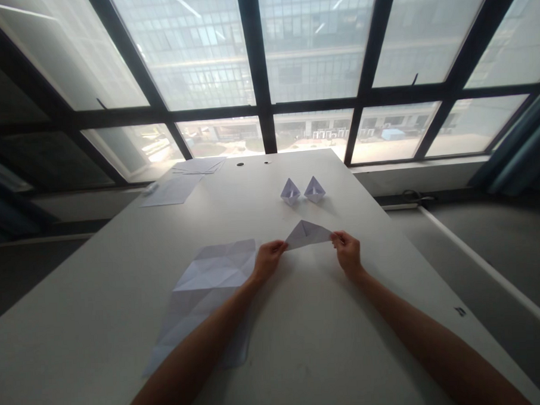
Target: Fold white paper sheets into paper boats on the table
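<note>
A folded paper boat (308,234) is stretched between my two hands above the white table, its peak pointing away from me. My left hand (269,257) pinches its left end, and my right hand (347,250) pinches the right end. Just beyond it stand two finished-looking white paper boats, a left one (290,192) and a right one (314,190), side by side. A creased, unfolded paper sheet (214,270) lies to the left, partly hidden under my left forearm.
Flat paper sheets (175,190) lie at the far left of the table (330,355), with more papers (201,165) behind them. A small dark mark (459,311) is near the right edge. Large windows (308,45) rise behind the table.
</note>
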Demonstrator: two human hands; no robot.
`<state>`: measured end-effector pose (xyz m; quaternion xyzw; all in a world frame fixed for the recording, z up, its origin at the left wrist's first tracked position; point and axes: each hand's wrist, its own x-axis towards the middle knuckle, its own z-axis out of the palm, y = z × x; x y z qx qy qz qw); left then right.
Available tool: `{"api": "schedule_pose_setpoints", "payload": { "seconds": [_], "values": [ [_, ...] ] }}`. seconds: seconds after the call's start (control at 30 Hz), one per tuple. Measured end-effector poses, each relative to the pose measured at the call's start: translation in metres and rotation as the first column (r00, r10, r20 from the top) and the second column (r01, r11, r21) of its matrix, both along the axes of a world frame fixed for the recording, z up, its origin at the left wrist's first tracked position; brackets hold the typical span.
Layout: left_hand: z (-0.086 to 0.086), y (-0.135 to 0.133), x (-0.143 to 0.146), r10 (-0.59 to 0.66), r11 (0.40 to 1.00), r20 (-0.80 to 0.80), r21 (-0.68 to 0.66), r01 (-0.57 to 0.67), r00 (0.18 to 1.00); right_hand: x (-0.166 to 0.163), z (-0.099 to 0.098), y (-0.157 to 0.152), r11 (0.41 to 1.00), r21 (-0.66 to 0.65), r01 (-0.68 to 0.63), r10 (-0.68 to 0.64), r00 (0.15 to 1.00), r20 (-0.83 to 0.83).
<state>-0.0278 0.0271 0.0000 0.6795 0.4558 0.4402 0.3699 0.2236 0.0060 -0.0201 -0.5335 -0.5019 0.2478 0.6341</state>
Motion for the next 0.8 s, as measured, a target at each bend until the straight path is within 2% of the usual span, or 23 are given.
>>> {"api": "schedule_pose_setpoints", "payload": {
  "seconds": [0.13,0.27,0.37,0.43,0.53,0.6,0.7,0.8],
  "values": [
    [0.000,0.001,0.000,-0.006,0.997,-0.080,0.074,0.012,0.997,0.002,0.000,0.000,0.999,-0.017,0.051,-0.051,0.999,-0.005],
    [-0.001,0.001,0.002,-0.024,0.999,-0.188,0.020,0.028,0.982,0.003,-0.001,0.002,0.995,-0.004,0.101,-0.101,0.994,0.030],
    [-0.002,-0.002,0.004,-0.038,0.998,-0.310,0.042,0.054,0.950,0.006,-0.004,0.005,0.992,-0.023,0.121,-0.116,0.983,0.145],
    [-0.003,-0.005,0.006,-0.058,0.990,-0.451,0.086,0.108,0.890,0.008,-0.006,0.007,0.988,-0.075,0.134,-0.110,0.958,0.263],
    [0.000,-0.010,0.009,-0.071,0.970,-0.623,0.138,0.198,0.779,0.010,-0.006,0.006,0.967,-0.178,0.183,-0.081,0.881,0.465],
    [0.002,-0.014,0.010,-0.080,0.956,-0.694,0.150,0.253,0.716,0.010,-0.004,0.003,0.954,-0.206,0.216,-0.052,0.800,0.598],
    [0.005,-0.019,0.010,-0.060,0.938,-0.759,0.180,0.297,0.649,0.009,0.003,-0.003,0.949,-0.163,0.269,-0.057,0.657,0.751],
    [0.006,-0.020,0.009,-0.053,0.900,-0.796,0.224,0.375,0.603,0.006,0.010,-0.009,0.936,-0.128,0.327,-0.078,0.551,0.831]
  ]
}}
